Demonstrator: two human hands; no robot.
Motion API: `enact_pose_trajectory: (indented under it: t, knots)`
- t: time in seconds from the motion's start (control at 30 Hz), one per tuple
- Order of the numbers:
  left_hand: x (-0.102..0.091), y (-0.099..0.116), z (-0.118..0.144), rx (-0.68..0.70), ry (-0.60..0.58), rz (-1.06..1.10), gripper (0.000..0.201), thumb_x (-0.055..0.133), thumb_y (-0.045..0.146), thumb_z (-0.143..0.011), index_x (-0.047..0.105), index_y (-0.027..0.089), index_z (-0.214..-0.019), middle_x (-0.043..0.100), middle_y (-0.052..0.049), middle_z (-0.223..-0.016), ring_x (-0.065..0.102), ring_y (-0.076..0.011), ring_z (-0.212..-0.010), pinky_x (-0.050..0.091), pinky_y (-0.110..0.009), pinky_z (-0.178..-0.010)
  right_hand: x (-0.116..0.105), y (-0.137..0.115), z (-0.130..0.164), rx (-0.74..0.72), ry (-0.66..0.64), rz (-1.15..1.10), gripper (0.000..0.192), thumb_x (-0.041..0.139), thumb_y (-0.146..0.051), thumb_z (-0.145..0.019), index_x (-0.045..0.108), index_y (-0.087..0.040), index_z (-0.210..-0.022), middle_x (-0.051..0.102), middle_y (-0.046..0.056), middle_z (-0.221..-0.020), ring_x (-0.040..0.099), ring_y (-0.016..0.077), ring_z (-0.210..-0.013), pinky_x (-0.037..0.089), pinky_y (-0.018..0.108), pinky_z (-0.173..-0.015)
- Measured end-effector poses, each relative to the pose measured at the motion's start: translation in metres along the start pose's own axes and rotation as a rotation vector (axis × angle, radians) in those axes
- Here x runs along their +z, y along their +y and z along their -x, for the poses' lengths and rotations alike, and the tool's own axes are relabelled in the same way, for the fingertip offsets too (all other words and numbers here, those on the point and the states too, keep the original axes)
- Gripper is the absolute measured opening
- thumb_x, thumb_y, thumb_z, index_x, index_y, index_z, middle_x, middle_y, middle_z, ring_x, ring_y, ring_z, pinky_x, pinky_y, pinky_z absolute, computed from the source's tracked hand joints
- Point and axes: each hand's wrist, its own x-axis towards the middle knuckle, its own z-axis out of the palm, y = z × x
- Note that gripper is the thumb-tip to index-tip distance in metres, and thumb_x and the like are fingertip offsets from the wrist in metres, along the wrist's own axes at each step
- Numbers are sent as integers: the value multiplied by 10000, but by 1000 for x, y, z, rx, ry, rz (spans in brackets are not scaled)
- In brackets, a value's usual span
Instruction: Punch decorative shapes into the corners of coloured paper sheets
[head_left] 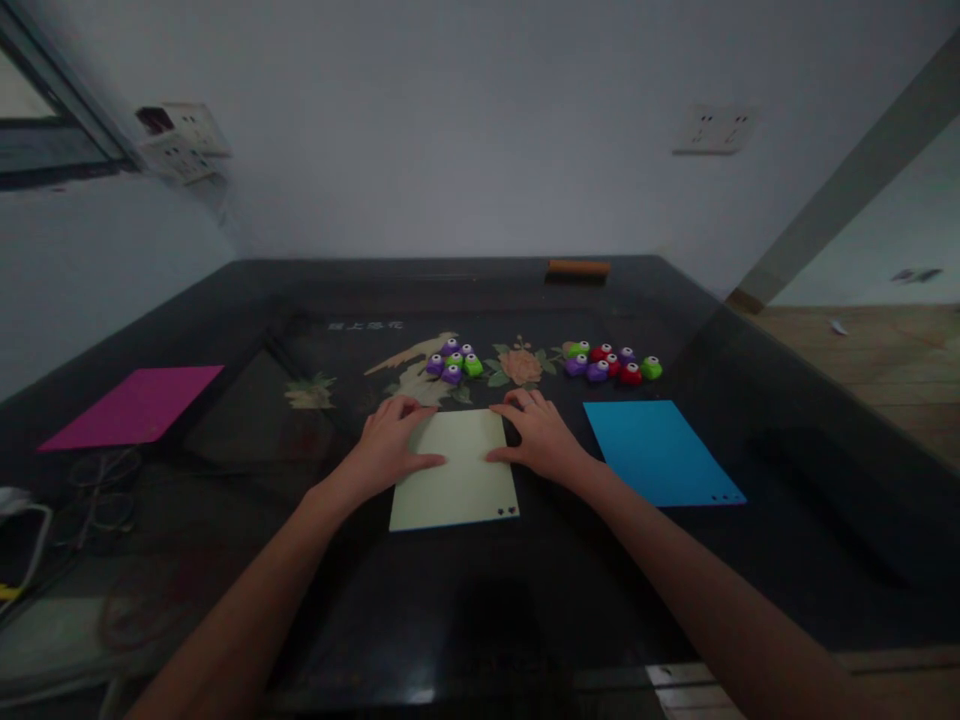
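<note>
A pale yellow sheet of paper [459, 480] with small dark marks in its lower right corner lies in front of me on the dark table. A thin blue line shows along its near edge. My left hand [391, 440] holds its left side, thumb on top and fingers by the upper left corner. Opposite, my right hand [541, 432] has the right side the same way, its thumb on the sheet. Just beyond lies a cluster of small purple and green toys with eyes [454, 362]. A second cluster in green, red and purple [613, 364] sits farther right.
A blue sheet [664, 455] lies to the right, a magenta sheet [139, 408] at the far left. An orange-brown cylinder [577, 268] rests at the table's back edge by the wall. At the left edge are a white object and cables [30, 545]. The dark tabletop [337, 590] is glossy.
</note>
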Motion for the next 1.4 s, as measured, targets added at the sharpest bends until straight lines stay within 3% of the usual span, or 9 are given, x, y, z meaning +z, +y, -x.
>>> enact_pose_trajectory:
  t: [0.2, 0.4, 0.57, 0.67, 0.77, 0.97, 1.13, 1.27, 1.4]
  knots:
    - [-2, 2, -1, 26, 37, 12, 591, 700, 453, -667, 568, 205, -1186, 499, -128, -1179, 468, -318, -1090, 388, -470, -909, 1, -2, 1, -2, 27, -15, 659, 672, -569, -676, 536, -184, -1194, 506, 133, -1202, 442, 311, -1096, 384, 429, -855]
    - [-8, 3, -3, 56, 129, 186, 319, 578, 265, -782, 590, 210, -1096, 615, -75, -1092, 555, -260, -1052, 403, -401, -920, 0, -5, 1, 30, 38, -61, 646, 713, -526, -646, 510, -183, -1154, 539, 116, -1166, 465, 307, -1077, 387, 423, -843]
    - [-13, 5, -3, -146, 236, 524, 445, 625, 312, -735, 550, 203, -1160, 672, -45, -932, 643, -243, -864, 490, -362, -767, -1, -6, 1, 65, 22, -99, 728, 716, -499, -656, 454, -171, -1251, 517, 132, -1224, 457, 320, -1119, 383, 449, -866]
    - [-17, 8, -4, -270, 141, 846, 612, 683, 367, -671, 490, 164, -1215, 690, -44, -827, 664, -241, -754, 515, -330, -628, 0, -6, 2, 62, 19, -103, 794, 707, -495, -669, 404, -165, -1324, 498, 144, -1250, 441, 326, -1139, 376, 462, -878]
    - [-21, 9, -4, -342, 72, 1000, 681, 743, 369, -597, 497, 146, -1192, 708, -74, -867, 674, -255, -775, 528, -343, -625, 1, -6, 2, 51, 25, -116, 726, 714, -483, -666, 469, -179, -1278, 521, 129, -1204, 455, 314, -1103, 392, 444, -855]
    - [-25, 5, 1, -359, -185, 1042, 419, 738, 374, -618, 657, 160, -970, 722, -86, -976, 676, -247, -840, 522, -337, -730, 4, -4, 1, 61, 40, -122, 780, 717, -497, -656, 452, -161, -1308, 518, 139, -1210, 455, 325, -1102, 400, 463, -864]
    - [-24, 3, 5, -321, -361, 892, 322, 686, 434, -664, 711, 163, -836, 736, -60, -821, 669, -231, -711, 495, -279, -608, 6, -4, 2, 65, 52, -117, 787, 702, -500, -674, 436, -161, -1333, 513, 152, -1225, 455, 319, -1119, 396, 459, -898]
    - [-27, 4, 6, -348, -388, 888, 330, 678, 448, -662, 712, 144, -785, 726, -62, -742, 644, -213, -626, 470, -266, -550, 4, -3, 2, 68, 111, -169, 687, 680, -455, -719, 478, -136, -1293, 532, 161, -1207, 454, 307, -1132, 394, 451, -920]
    - [-34, 5, 6, -422, -288, 1032, 344, 674, 443, -675, 703, 137, -831, 732, -88, -814, 652, -219, -683, 495, -295, -608, -5, 0, 1, 161, 237, -354, 415, 615, -353, -793, 580, -131, -1143, 621, 128, -1060, 532, 253, -1026, 422, 402, -881]
